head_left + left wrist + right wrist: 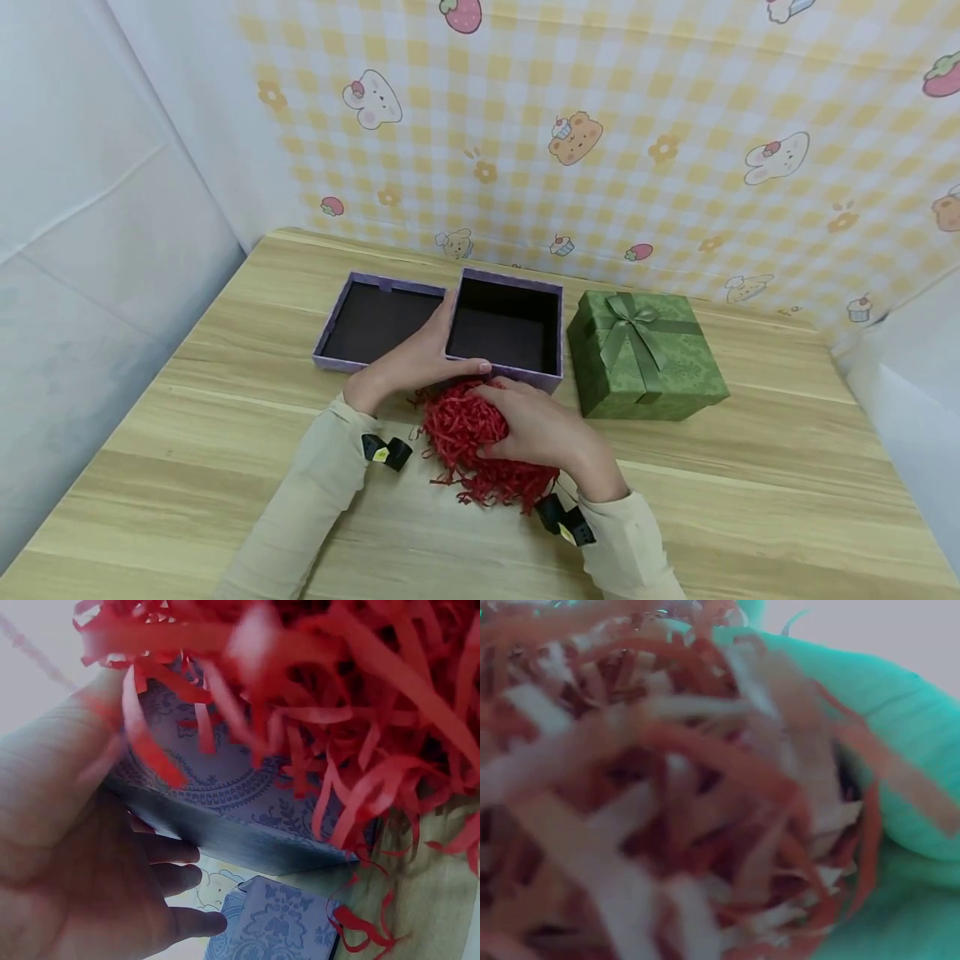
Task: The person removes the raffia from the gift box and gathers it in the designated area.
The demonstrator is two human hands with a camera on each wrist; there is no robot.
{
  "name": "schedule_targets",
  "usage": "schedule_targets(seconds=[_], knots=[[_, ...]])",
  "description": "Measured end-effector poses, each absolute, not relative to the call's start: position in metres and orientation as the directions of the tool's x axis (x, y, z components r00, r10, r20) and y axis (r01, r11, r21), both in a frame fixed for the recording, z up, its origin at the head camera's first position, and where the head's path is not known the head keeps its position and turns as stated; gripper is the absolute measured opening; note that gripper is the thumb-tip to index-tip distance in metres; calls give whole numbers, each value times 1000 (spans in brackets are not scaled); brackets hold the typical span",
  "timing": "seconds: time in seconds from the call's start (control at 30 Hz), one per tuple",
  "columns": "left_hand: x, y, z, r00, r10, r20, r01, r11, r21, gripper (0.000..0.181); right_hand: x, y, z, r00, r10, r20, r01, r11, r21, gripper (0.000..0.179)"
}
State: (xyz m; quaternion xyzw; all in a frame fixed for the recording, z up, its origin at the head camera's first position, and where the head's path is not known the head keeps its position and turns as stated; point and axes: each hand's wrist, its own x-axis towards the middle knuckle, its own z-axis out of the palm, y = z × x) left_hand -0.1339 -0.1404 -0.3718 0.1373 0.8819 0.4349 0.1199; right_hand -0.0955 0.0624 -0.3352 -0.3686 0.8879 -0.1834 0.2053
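A purple gift box [525,380] stands uncovered near the back, its dark inside facing up. My left hand [414,357] holds it at the near left corner, thumb across the front rim and fingers along the left side; the left wrist view shows the patterned box wall [247,784] beside that hand. In front of the box lies a heap of red shredded paper [461,425]. My right hand [536,423] grips part of this paper, with thumb and fingers around the strands. Shredded paper [675,810] fills most of the right wrist view and hides the fingertips.
Left of the box lies its purple lid [375,321], inner side up. A green gift box [675,350] with a ribbon bow stands closed on the right. Behind the wooden table [225,417] hangs a yellow checked cloth [525,100].
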Motion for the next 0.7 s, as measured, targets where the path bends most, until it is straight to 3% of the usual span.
schedule_targets(seconds=[0.7], knots=[[-135,-141,-373,-931,357,-74,154,569,808,111,-88,66,-324,-661,-722,-206,-572,662,-484,67]])
